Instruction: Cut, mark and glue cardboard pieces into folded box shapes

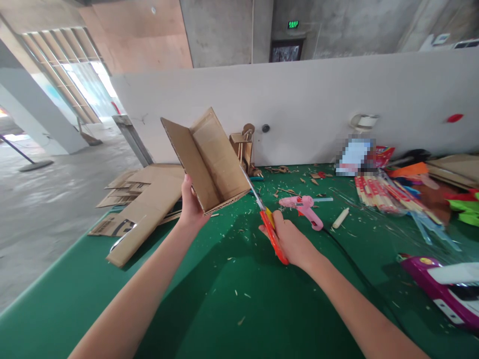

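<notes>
My left hand (192,204) is closed on a folded piece of cardboard (220,154), holding it up above the table by its lower left side. Two panels of the cardboard stand at an angle, with a crease between them. My right hand (290,237) grips scissors (275,239) with red and yellow handles. The metal blades point up and left, at the right edge of the cardboard; whether they are cutting into it I cannot tell. A pink glue gun (305,207) lies just beyond my right hand, with a clear stick in its back.
Scraps litter the green table (224,309). Cardboard sheets (149,199) lie at the left edge. A small cardboard construction (243,147) stands by the white partition (299,109). Packed sticks (376,194), a white candle-like stick (340,218) and a purple device (441,289) lie right.
</notes>
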The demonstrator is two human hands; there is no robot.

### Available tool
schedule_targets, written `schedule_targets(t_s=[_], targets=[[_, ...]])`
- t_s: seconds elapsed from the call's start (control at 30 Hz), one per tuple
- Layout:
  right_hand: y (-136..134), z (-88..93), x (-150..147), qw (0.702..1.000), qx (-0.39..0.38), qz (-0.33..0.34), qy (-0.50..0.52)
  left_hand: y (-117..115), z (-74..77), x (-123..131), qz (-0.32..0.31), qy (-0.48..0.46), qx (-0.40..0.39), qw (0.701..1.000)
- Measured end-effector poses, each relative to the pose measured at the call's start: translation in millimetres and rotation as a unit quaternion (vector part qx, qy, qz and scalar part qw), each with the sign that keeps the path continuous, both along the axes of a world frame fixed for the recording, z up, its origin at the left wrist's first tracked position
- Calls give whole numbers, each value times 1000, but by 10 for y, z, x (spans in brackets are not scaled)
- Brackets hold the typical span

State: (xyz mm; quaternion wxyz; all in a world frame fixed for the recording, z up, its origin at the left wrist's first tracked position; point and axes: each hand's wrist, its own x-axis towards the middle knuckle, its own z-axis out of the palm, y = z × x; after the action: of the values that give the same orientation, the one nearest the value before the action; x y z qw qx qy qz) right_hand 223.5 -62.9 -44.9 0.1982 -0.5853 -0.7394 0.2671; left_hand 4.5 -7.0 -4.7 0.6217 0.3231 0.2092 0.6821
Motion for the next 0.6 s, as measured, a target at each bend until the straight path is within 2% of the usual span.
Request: schedule_targets(t_s=[0.17, 0.3, 0.6], targets=[[-19, -12, 23, 995, -15, 19, 99, 15, -31, -8, -7, 5, -4, 1000], [-28, 11, 55, 991, -22, 26, 126, 47, -98, -23, 12, 15, -35, 999], [10, 12, 77, 998, -1, 4, 58, 37, -134, -12, -7, 18, -30, 999]])
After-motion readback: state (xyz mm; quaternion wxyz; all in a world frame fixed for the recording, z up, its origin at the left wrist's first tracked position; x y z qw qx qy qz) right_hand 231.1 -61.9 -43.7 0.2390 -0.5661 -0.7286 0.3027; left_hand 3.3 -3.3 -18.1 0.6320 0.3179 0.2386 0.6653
